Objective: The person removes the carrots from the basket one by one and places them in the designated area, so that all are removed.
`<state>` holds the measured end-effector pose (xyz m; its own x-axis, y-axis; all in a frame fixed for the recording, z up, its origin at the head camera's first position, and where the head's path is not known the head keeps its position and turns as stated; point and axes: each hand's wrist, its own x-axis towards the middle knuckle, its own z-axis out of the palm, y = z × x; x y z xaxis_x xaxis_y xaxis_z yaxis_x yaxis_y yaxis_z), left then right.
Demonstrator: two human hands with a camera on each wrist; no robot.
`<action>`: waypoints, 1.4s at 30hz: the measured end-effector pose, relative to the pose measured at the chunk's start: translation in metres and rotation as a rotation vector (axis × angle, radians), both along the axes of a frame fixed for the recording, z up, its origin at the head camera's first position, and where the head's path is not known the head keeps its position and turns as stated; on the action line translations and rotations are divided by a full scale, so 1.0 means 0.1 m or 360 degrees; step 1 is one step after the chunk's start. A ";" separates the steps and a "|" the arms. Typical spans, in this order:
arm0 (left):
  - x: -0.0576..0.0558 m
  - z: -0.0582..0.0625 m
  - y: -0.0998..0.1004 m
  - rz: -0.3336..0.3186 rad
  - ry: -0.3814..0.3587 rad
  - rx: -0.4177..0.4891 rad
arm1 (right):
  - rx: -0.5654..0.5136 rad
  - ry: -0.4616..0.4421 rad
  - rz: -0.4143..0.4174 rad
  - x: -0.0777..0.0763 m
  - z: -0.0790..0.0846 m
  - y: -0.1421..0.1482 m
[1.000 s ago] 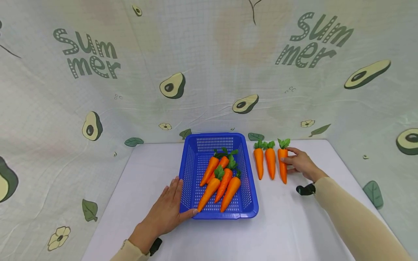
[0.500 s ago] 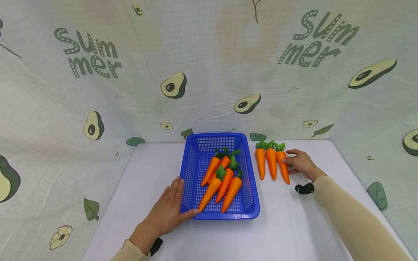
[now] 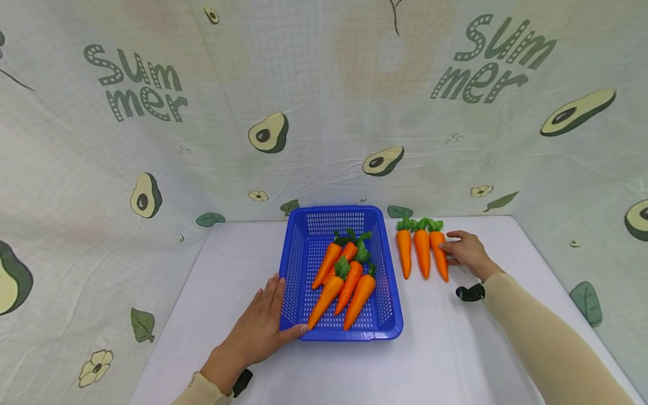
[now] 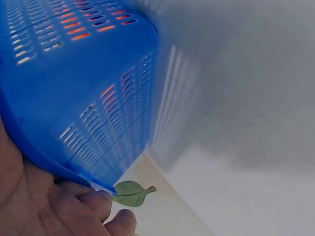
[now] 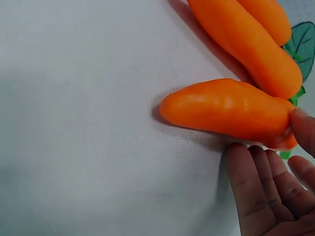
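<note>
My left hand (image 3: 258,326) lies with straight fingers along the left rim of a blue plastic basket (image 3: 390,315), its thumb over the front corner. Several orange carrots with green tops, such as one carrot (image 3: 324,304), lie inside. To the basket's right, three carrots lie side by side on the table, tops pointing away from me. My right hand (image 3: 469,254) is at the rightmost carrot (image 3: 439,256). In the right wrist view, the thumb (image 5: 306,129) touches this carrot near its top, while the other fingers (image 5: 246,182) extend loosely beside it.
The other two table carrots are the middle carrot (image 3: 422,254) and the left carrot (image 3: 404,254), near the basket's right wall. Under everything is a white-covered table (image 3: 455,360). A patterned cloth (image 3: 324,101) hangs right behind its far edge.
The rightmost carrot has moved left, its leaves now close against the middle carrot's, and its tip has drawn slightly back. The right hand's fingers have loosened. The left hand stays put.
</note>
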<state>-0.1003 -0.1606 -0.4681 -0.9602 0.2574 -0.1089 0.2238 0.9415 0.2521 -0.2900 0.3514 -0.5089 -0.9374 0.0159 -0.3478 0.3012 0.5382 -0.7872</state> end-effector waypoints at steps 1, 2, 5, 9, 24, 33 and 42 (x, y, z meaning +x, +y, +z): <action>0.00 0.00 0.00 0.0000 0.0001 0.0002 | 0.0011 0.0009 -0.0002 0.00 0.00 0.01; 0.00 0.00 0.00 -0.0001 0.0003 0.0002 | 0.0017 0.0019 -0.0003 0.01 0.00 0.01; 0.01 0.00 0.00 -0.0001 0.0004 0.0004 | 0.0032 0.0032 -0.0017 0.02 -0.01 0.02; 0.01 -0.01 0.01 -0.0007 0.0006 0.0001 | 0.0028 0.0056 -0.0036 0.03 -0.01 0.04; 0.00 -0.01 0.00 -0.0037 0.0026 0.0006 | 0.0113 0.0268 -0.0059 0.18 0.19 -0.11; 0.00 0.00 -0.01 -0.0057 0.0030 -0.0015 | 0.0084 0.0390 -0.0134 0.29 0.55 -0.53; -0.02 0.03 -0.04 -0.0043 0.0000 -0.0025 | -0.0064 0.0533 0.0000 0.43 1.07 -1.20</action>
<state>-0.1019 -0.1645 -0.4652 -0.9528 0.2817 -0.1133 0.2494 0.9389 0.2372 -0.2474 0.2310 -0.4020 -0.9997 0.0084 -0.0210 0.0223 0.5048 -0.8629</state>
